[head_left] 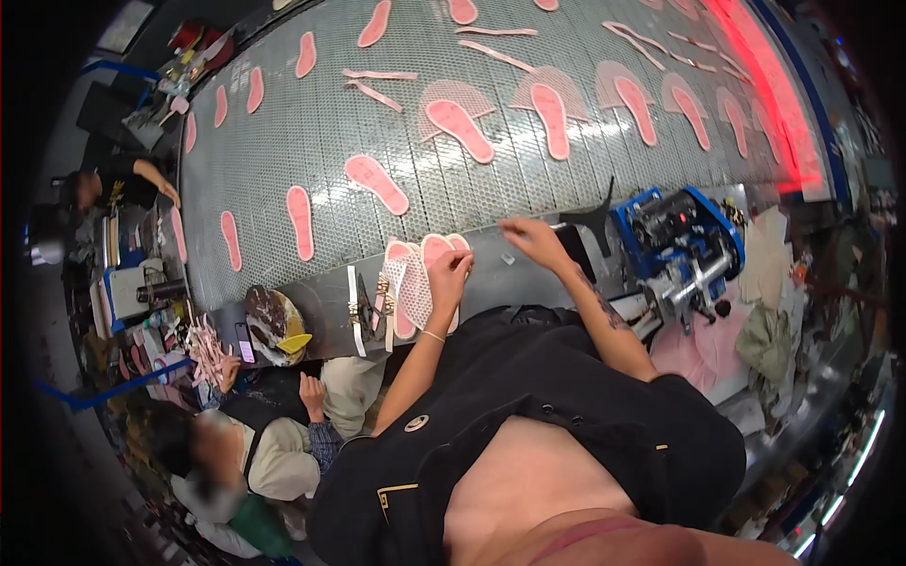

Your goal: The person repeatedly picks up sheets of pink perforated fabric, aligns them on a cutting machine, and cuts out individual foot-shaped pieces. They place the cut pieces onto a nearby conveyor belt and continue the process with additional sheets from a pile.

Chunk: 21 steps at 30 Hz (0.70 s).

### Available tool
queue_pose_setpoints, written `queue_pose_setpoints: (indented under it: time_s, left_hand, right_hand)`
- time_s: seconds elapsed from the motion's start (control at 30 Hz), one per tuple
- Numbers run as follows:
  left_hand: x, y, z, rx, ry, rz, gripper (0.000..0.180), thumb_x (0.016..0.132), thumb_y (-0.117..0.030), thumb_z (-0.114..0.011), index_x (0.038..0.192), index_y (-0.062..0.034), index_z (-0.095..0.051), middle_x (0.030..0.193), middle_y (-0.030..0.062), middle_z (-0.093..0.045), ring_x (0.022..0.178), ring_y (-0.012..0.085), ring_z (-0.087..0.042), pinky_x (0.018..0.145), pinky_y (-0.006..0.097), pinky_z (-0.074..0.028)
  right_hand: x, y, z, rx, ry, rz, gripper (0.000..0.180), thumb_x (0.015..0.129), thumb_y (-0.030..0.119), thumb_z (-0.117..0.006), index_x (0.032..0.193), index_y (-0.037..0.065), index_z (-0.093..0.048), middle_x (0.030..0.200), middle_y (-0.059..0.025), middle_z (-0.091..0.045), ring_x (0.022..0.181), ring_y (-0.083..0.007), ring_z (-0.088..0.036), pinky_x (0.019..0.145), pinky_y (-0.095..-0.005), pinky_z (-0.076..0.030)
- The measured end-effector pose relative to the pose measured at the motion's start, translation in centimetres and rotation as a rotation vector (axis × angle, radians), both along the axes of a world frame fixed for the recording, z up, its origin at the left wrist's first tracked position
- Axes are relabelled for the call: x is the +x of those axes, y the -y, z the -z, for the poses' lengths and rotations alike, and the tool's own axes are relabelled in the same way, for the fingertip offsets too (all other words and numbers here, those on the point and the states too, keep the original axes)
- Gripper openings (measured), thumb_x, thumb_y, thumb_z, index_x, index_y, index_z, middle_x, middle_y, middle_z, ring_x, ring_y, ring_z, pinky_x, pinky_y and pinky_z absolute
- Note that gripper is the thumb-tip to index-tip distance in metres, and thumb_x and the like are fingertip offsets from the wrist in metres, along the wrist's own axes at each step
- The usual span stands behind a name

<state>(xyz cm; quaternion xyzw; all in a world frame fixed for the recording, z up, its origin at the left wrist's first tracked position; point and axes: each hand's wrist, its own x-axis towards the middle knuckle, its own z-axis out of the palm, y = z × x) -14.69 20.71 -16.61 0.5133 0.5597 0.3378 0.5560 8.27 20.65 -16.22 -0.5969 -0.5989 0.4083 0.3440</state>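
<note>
My left hand point(447, 279) is over a row of pink shoe insoles point(403, 325) at the table's front edge, its fingertips pinched together; what they hold, if anything, is too small to make out. White mesh point(412, 288) lies on the insoles beside that hand. To the right, my right hand point(534, 242) hovers near the belt's edge, fingers stretched to the left, thumb apart, with nothing visible in it. Just left of the insoles lie narrow straps with metal trims point(389, 307) and a white strap point(355, 311).
A wide metal mesh conveyor point(330, 132) carries spaced pink insoles, several with mesh pieces, and thin strips. Red light glows at its right end. A blue-framed machine point(679, 236) stands at right. At left, a co-worker point(274, 453) sits near a stained round pot point(274, 321); another person point(123, 184) reaches in.
</note>
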Motion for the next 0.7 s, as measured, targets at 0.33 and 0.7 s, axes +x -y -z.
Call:
queue_pose_setpoints:
  time_s: [0.33,0.7]
  left_hand:
    - [8.3,6.5,-5.0,-0.194,0.31,0.353,0.016,0.09,-0.012,-0.066,0.09,0.0037,-0.066,0.077,0.0071,-0.066,0.07,0.0143,-0.066,0.061,0.024,-0.052]
    - [15.0,15.9,-24.5,-0.495,1.02,0.752,0.039,0.102,-0.02,-0.042,0.121,0.0108,-0.055,0.058,0.0072,-0.057,0.045,0.0148,-0.055,0.043,0.023,-0.045]
  right_hand:
    - [1.6,25.4,-6.6,-0.25,-0.144,0.587,0.028,0.087,0.017,-0.068,0.111,0.001,-0.066,0.095,-0.0111,-0.071,0.087,-0.0174,-0.068,0.077,-0.0291,-0.051]
    - [4.9,27.7,-25.7,0.468,-0.074,0.664,0.015,0.084,0.005,-0.07,0.097,-0.001,-0.069,0.085,-0.0085,-0.068,0.071,-0.0121,-0.062,0.063,-0.0235,-0.048]
